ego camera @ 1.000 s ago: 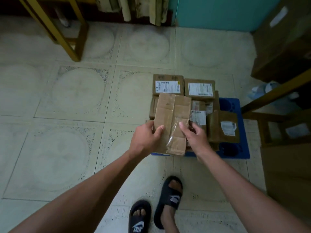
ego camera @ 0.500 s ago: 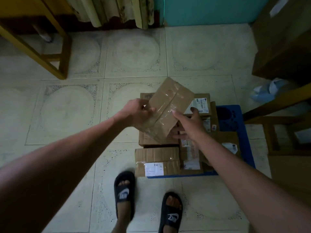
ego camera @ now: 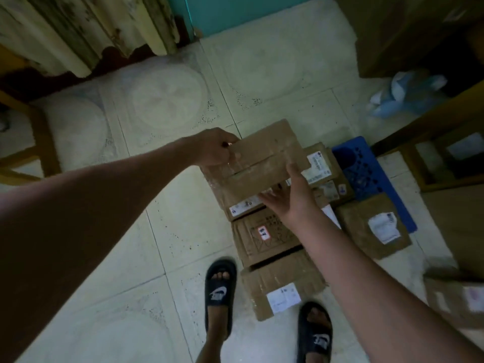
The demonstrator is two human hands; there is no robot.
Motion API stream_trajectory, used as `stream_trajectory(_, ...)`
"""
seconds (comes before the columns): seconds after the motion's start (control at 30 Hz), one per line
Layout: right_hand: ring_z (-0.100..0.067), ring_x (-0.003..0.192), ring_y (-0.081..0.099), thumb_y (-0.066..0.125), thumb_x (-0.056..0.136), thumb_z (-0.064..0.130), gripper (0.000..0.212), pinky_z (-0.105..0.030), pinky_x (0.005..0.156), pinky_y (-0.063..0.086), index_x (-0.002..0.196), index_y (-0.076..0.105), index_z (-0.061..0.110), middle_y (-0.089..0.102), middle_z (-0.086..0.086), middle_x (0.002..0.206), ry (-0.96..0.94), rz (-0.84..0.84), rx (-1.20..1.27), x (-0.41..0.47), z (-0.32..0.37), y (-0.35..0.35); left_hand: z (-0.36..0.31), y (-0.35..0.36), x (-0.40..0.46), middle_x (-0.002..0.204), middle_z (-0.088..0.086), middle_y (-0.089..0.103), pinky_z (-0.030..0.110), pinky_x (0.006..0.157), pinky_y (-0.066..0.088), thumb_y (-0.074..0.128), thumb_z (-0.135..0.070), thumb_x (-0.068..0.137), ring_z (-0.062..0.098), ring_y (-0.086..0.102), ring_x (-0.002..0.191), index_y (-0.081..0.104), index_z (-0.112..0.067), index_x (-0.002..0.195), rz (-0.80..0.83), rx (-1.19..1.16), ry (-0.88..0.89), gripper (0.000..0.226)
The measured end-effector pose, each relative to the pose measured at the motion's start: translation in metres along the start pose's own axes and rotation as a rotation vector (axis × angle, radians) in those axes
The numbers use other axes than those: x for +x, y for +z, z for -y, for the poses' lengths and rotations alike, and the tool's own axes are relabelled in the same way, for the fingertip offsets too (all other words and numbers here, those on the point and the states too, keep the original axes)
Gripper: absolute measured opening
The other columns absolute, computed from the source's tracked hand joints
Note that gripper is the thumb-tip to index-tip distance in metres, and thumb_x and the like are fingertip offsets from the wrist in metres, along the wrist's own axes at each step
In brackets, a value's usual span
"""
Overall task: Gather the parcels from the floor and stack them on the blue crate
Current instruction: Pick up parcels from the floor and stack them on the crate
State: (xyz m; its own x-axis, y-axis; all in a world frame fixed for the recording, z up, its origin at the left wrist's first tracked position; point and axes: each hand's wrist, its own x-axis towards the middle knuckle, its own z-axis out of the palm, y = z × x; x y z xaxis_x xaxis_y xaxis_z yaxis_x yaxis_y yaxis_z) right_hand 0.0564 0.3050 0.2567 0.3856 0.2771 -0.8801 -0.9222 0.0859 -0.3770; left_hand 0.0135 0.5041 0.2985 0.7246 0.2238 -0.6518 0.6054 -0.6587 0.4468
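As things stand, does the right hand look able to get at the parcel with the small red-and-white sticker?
Probably yes. The right hand lies open just above the stickered parcel, whose top face shows bare. The left hand grips the large parcel farther back, so nothing seems to bar the way.

The parcel (ego camera: 264, 158) gripped between both hands is plain brown cardboard with clear glossy tape. Just below the grip, brown parcels (ego camera: 269, 239) carry white labels, one label edged in red. Right of the grip, the crate (ego camera: 366, 171) is bright blue with a pattern of round holes. Under it all, pale cream tiles (ego camera: 167, 100) bear faint circles and dark speckled corners. Nearest the viewer, the slides (ego camera: 220, 292) are black with white logos. Beyond the grip, the wall (ego camera: 248, 11) is teal.
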Motion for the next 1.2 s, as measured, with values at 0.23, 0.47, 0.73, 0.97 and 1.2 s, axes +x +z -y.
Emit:
stream_trajectory(0.23,-0.038,0.114,0.055,0.065,0.091,0.029,0.042,-0.057,0.103,0.043,0.123,0.047,0.008,0.055,-0.021,0.112,0.111,-0.001,0.354,0.011,-0.039,0.034,0.002,-0.017,0.043,0.138,0.005,0.052,0.046,0.103,0.043,0.047,-0.02,0.093,0.027,0.051,0.123,0.053,-0.032,0.134,0.103,0.221,0.048,0.044)
stream_trajectory(0.47,-0.032,0.099,0.065,0.061,0.093,0.011,0.031,-0.046,0.087,0.057,0.122,0.052,0.002,0.059,-0.023,0.125,0.021,-0.085,0.107,0.026,-0.03,0.019,0.016,-0.007,0.056,0.135,0.004,0.055,0.047,0.103,0.044,0.051,-0.027,0.093,0.025,0.053,0.12,0.056,-0.031,0.132,0.097,0.201,0.061,0.039)
stream_trajectory(0.73,-0.029,0.091,0.068,0.06,0.094,0.011,0.006,-0.042,0.081,0.058,0.092,0.056,0.008,0.065,-0.019,0.107,0.01,-0.138,-0.008,0.024,-0.033,0.017,0.021,0.004,0.056,0.131,0.005,0.059,0.043,0.1,0.047,0.051,-0.026,0.094,0.025,0.056,0.117,0.057,-0.026,0.131,0.1,0.173,0.086,0.038)
stream_trajectory(0.97,-0.028,0.098,0.068,0.068,0.089,0.018,0.014,-0.044,0.085,0.059,0.095,0.059,0.008,0.066,-0.017,0.105,0.008,-0.14,-0.022,0.023,-0.038,0.006,0.017,0.013,0.057,0.136,0.006,0.055,0.046,0.104,0.041,0.05,-0.038,0.094,0.028,0.05,0.124,0.057,-0.026,0.131,0.041,0.143,0.031,0.039)
stream_trajectory(1.2,-0.027,0.108,0.065,0.069,0.088,0.029,0.024,-0.036,0.077,0.06,0.099,0.061,0.009,0.062,-0.016,0.116,-0.041,-0.201,-0.109,0.015,-0.035,-0.01,0.016,0.008,0.048,0.131,0.01,0.059,0.034,0.095,0.044,0.044,-0.059,0.092,0.028,0.056,0.118,0.056,-0.02,0.131,-0.135,0.016,0.058,0.056)
